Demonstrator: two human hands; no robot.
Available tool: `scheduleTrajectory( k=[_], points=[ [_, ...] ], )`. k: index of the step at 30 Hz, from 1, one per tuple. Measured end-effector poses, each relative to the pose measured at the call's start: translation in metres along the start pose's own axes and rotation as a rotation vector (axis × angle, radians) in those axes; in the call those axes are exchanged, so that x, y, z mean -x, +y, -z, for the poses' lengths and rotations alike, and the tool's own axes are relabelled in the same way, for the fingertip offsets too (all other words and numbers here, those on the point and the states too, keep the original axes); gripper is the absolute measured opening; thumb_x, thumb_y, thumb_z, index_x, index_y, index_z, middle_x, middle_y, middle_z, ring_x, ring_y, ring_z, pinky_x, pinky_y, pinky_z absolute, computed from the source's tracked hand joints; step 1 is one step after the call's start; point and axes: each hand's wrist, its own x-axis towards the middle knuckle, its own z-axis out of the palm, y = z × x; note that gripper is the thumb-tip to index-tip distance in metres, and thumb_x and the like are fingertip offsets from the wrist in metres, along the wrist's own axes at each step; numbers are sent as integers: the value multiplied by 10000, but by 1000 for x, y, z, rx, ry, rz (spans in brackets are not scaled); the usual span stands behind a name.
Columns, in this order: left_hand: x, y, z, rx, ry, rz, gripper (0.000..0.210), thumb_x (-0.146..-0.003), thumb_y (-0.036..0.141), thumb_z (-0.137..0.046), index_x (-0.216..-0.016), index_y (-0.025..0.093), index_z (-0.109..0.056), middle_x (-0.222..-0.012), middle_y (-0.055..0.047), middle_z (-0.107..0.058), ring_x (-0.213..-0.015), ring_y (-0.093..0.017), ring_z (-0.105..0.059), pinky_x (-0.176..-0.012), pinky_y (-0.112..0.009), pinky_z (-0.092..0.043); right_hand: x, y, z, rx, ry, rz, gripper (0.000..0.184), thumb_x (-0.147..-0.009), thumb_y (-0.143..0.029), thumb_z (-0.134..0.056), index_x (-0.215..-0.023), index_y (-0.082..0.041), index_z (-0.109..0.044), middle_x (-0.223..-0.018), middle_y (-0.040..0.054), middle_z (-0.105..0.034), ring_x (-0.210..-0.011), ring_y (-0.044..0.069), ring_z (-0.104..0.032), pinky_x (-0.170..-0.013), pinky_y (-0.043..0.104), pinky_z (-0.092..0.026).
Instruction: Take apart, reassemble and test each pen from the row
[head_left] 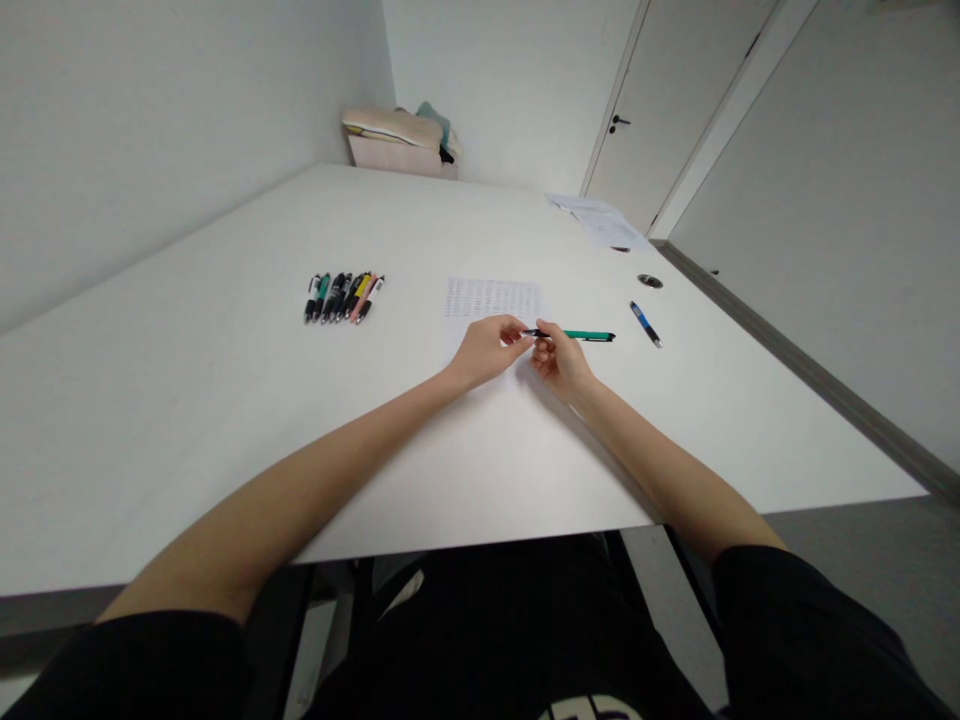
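A green pen (589,335) with a black grip is held level above the sheet, its tip pointing left. My right hand (564,365) is closed around its grip section. At the tip end, my left hand (484,350) is closed, with thumb and fingers pinched about the pen's point. Under and beyond both hands lies a white sheet (495,298) printed with rows of small characters, partly hidden by my fingers. To the right, apart from my hands, a blue pen (646,324) rests on the table.
Several pens (343,298) lie side by side in a row on the left of the white table (225,400). Papers (600,218) are at the far right edge, near a round dark cable hole (650,281). A padded item (394,127) sits on a cabinet behind the table.
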Motion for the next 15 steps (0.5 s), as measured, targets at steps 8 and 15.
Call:
scheduleTrajectory(
  k=[8,15],
  points=[
    [3,-6,-1,129,72,95,145,-744,279,-592,-724,144,-641,-707,-21,-650,-655,-118,-568,-662,-246,-426,4,-7,-3,-68,102,49,151,-681,-292,-640,-741,-201,-535,-658,-50,-600,-576,77,-566,-494,188,-432],
    [4,-14,-8,513,63,466,91,-690,224,-646,-678,138,-620,-608,-10,-592,-562,-102,-530,-543,-229,-419,2,-33,9,-467,157,119,140,-770,-309,-390,-683,-205,-424,-599,-25,-544,-651,116,-597,-639,270,-478]
  ],
)
